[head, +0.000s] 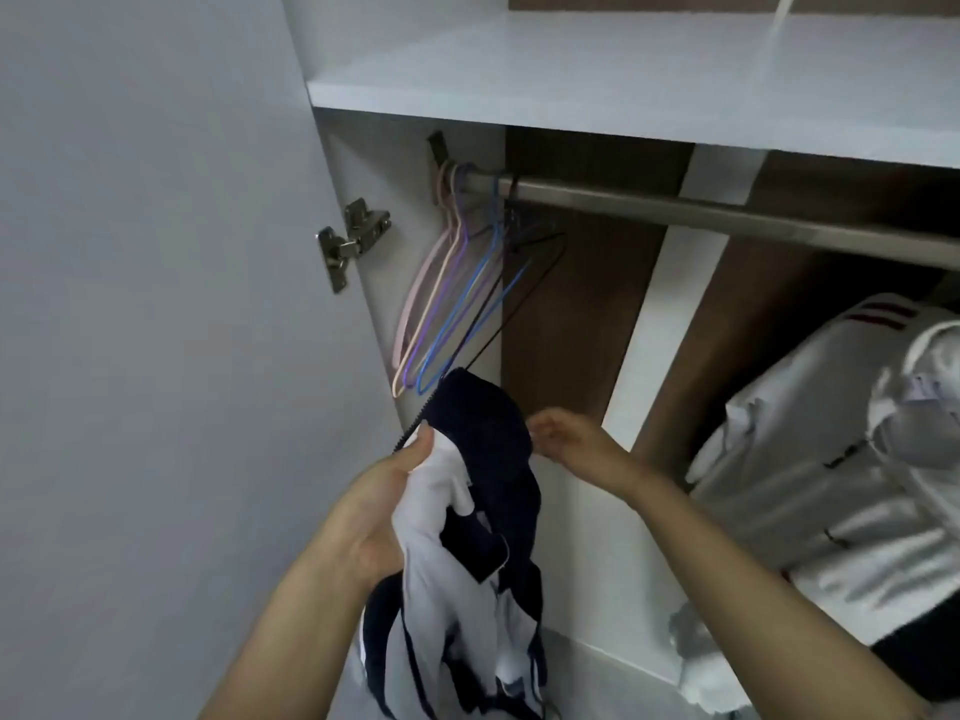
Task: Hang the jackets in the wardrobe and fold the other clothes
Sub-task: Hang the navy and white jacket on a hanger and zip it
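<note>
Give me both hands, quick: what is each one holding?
Left hand: grips the navy and white jacket, bunched at the zip edge.
Right hand: fingers curled at the jacket's navy collar; whether it pinches the cloth cannot be told.

- We see our left hand (384, 517) bare, no ring or glove.
- Our right hand (566, 439) likewise; both forearms unsleeved, entering from six o'clock.

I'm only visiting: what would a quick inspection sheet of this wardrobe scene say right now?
Surface: white shelf above the metal rail.
Job's things: navy-and-white jacket; white jacket at right, apparently hung.
Clutter: empty wire hangers bunched at the rail's left end.
Hands: left hand grips the navy-and-white jacket; right hand at its collar, grip unclear.
Cables: nothing seen.
Surroundings: open wardrobe door, hinge.
</note>
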A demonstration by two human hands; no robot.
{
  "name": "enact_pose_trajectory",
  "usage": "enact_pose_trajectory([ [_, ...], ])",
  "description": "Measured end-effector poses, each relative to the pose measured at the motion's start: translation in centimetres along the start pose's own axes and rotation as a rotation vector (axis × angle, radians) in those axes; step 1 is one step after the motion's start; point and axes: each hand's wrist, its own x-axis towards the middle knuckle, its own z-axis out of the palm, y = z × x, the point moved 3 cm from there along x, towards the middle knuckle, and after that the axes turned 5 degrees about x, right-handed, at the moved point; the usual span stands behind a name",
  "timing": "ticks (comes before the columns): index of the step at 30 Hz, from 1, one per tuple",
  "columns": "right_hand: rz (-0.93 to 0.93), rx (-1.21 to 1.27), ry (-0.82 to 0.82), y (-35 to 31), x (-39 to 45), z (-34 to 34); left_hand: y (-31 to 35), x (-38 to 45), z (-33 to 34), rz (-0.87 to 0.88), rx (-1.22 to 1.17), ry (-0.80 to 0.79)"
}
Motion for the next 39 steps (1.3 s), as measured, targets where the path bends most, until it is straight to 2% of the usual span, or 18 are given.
enact_pose_trajectory([
  [2,-0.058,0.123,0.047,-3.0,3.9,-0.3,0.2,0.4,0.5,0.009,-0.025,0.02],
  [5,-0.035,0.31,0.075,-7.1,9.4,0.2,0.7,1.1,0.8,0.014,-0.059,0.028],
  [8,0.062,0.677,0.047,-9.8,13.8,1.1,1.2,1.6,0.6,0.049,-0.058,0.045],
  [11,0.094,0.934,0.174,-11.3,15.9,0.6,1.9,1.5,-0.2,0.099,-0.015,0.11],
  [13,0.07,0.929,0.337,-11.4,16.5,-1.1,2.0,1.4,-1.0,0.15,0.016,0.166],
  [15,0.019,0.908,0.418,-11.5,16.2,-3.1,2.1,1.6,-1.6,0.195,0.028,0.212],
  [17,-0.05,0.903,0.422,-11.6,14.9,-4.6,1.6,2.1,-1.7,0.19,-0.012,0.246],
  [21,-0.121,0.711,0.382,-9.6,11.1,-5.7,0.2,3.0,-1.3,0.098,-0.113,0.227],
  [26,-0.1,0.41,0.406,-3.1,5.0,-4.7,1.0,3.1,-2.0,0.124,0.072,0.123],
  [33,0.061,0.416,0.717,2.9,-7.4,-2.7,3.0,1.1,-4.0,0.247,0.467,0.096],
  [36,0.116,0.518,0.726,5.1,-13.9,0.1,2.4,0.5,-4.9,0.256,0.534,0.099],
  [39,0.055,0.564,0.673,6.6,-20.0,3.9,1.3,-0.4,-5.1,0.309,0.551,0.06],
])
